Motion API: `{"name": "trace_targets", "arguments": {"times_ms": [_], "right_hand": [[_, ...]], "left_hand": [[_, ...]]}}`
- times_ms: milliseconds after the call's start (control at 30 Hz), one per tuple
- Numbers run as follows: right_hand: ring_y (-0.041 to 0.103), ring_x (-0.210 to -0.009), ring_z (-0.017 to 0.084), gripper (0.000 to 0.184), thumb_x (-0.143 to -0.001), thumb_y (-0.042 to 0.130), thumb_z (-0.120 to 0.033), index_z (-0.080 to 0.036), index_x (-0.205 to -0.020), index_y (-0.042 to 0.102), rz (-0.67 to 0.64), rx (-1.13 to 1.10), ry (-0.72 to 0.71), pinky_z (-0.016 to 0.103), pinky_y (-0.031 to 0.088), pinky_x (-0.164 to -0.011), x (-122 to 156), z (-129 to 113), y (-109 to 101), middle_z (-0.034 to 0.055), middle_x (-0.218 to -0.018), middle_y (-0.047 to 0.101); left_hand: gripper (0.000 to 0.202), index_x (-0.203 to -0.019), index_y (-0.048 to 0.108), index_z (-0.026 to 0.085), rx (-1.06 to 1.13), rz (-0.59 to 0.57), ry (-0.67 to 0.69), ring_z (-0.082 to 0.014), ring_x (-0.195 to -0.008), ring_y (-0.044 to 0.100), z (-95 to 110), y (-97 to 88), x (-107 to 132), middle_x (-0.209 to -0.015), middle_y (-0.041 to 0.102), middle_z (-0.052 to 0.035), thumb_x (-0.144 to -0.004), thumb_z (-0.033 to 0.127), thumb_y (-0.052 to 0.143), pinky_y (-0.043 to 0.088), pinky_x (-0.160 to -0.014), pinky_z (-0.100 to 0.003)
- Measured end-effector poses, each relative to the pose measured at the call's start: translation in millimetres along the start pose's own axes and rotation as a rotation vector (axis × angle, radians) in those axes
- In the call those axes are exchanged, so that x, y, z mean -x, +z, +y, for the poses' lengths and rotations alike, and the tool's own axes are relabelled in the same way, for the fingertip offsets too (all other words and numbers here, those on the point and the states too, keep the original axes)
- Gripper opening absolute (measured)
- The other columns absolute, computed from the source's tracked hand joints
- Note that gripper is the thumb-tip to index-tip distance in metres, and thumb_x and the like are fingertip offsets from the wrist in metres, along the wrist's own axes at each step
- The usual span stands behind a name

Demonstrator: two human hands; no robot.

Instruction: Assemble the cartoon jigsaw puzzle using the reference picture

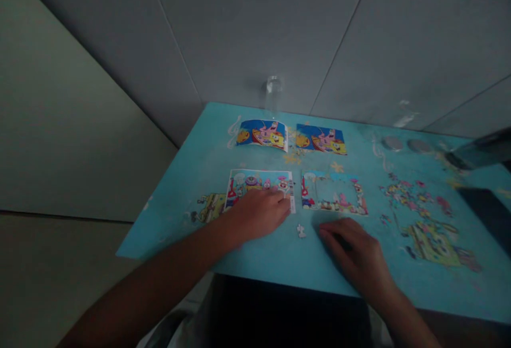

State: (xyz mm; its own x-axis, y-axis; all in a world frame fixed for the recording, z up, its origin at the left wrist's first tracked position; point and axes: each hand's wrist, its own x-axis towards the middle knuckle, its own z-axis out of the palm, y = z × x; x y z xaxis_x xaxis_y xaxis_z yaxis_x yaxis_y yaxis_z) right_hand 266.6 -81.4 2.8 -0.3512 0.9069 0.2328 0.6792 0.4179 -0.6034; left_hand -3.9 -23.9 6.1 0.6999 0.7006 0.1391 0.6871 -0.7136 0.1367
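My left hand (263, 210) lies over the lower part of a printed cartoon picture sheet (259, 180), its fingers bent and pressed close together; whatever is under them is hidden. To the right of the sheet is a jigsaw puzzle (311, 205), its border joined around a bare blue middle with some figures along the bottom. Below that puzzle my right hand (351, 244) rests on the table, thumb and forefinger closed at the tips with nothing visible in them. A loose puzzle piece (301, 231), pale side up, sits between my hands.
A curved picture card (262, 134) and a matching flat picture (321, 139) are farther back. Loose puzzle pieces (407, 195) are heaped on the right, near a dark flat object (487, 212). A clear glass (273, 95) stands near the wall; two grey discs (393, 143) lie back right.
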Motion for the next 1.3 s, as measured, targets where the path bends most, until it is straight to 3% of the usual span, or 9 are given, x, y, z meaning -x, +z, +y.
{"name": "trace_targets", "arguments": {"times_ms": [200,733,1300], "right_hand": [[0.066,-0.088,0.021,0.014,-0.099,0.062,-0.024,-0.022,-0.106,0.074,-0.021,0.053,-0.106,0.040,0.051,-0.084,0.7,-4.2,7.2,0.0055,-0.097,0.073],[0.064,-0.090,0.024,0.025,-0.098,0.067,-0.036,-0.031,-0.122,0.072,-0.096,0.126,-0.045,0.042,0.045,-0.083,-5.8,-17.3,15.0,0.0041,-0.098,0.068],[0.069,-0.089,0.023,0.008,-0.098,0.067,-0.029,-0.028,-0.106,0.068,-0.052,-0.023,-0.105,0.041,0.048,-0.082,-1.6,-7.0,17.1,0.0019,-0.098,0.074]], "left_hand": [[0.027,-0.114,0.067,0.016,0.027,-0.034,0.006,-0.0203,-0.095,0.068,-1.8,-2.4,-0.7,-0.103,0.069,-0.0076,-0.106,0.027,0.044,0.054,-0.085,-0.037],[0.026,-0.108,0.067,0.017,0.021,-0.030,-0.016,-0.0194,-0.089,0.067,0.3,-3.4,-1.6,-0.098,0.068,-0.0065,-0.105,0.028,0.043,0.054,-0.077,-0.034],[0.023,-0.110,0.064,0.019,-0.022,-0.076,0.002,-0.0221,-0.094,0.067,0.7,-6.7,-1.3,-0.100,0.068,-0.0056,-0.105,0.028,0.044,0.054,-0.074,-0.036]]}}
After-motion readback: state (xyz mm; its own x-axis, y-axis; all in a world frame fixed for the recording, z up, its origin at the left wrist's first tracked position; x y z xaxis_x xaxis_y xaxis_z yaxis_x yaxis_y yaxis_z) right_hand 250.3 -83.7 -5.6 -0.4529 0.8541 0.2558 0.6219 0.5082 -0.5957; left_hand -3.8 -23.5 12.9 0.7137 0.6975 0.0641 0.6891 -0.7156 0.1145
